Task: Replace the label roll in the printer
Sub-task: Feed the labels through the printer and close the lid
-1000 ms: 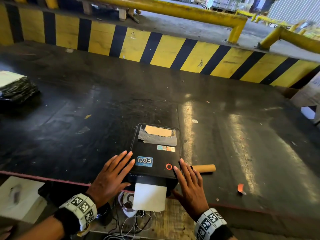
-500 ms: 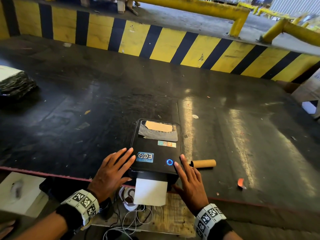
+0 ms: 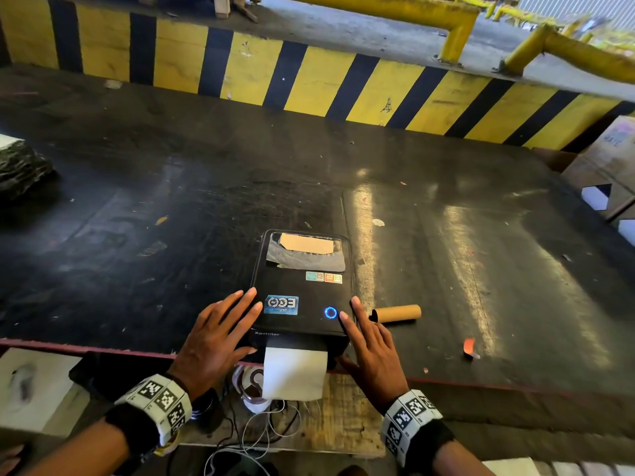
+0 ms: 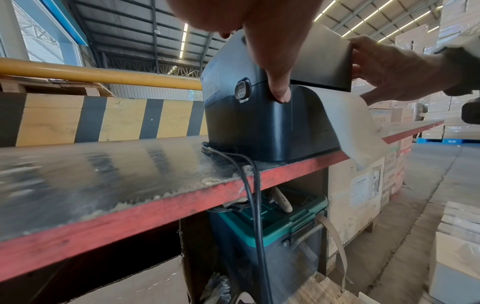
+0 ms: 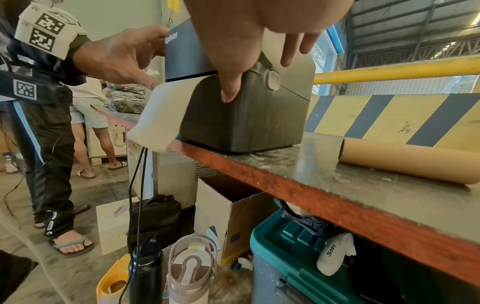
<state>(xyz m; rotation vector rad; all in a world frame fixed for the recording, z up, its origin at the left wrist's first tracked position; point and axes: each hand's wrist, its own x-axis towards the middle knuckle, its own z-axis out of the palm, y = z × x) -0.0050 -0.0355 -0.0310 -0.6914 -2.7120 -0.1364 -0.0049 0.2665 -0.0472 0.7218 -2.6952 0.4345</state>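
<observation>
A black label printer (image 3: 302, 286) sits at the table's near edge with its lid down and a blue ring light (image 3: 330, 312) lit. A white label strip (image 3: 293, 372) hangs out of its front slot. My left hand (image 3: 223, 331) lies flat on the lid's left front corner, thumb (image 4: 279, 82) against the printer's side (image 4: 259, 127). My right hand (image 3: 371, 345) lies flat on the right front corner, thumb (image 5: 231, 82) down the printer's side (image 5: 246, 119). An empty cardboard core (image 3: 398, 313) lies on the table just right of the printer.
A black wrapped bundle (image 3: 20, 166) lies at far left and a yellow-black barrier (image 3: 309, 77) runs behind the table (image 3: 137, 235). A cardboard box (image 3: 604, 166) stands at right, with an orange scrap (image 3: 469, 347) nearby. Under the edge are cables (image 3: 261, 431), a teal bin (image 5: 298, 246) and bottles (image 5: 189, 271).
The printer's ring light has turned from red to blue. Both hands stay flat on the lid's front corners, barely shifted.
</observation>
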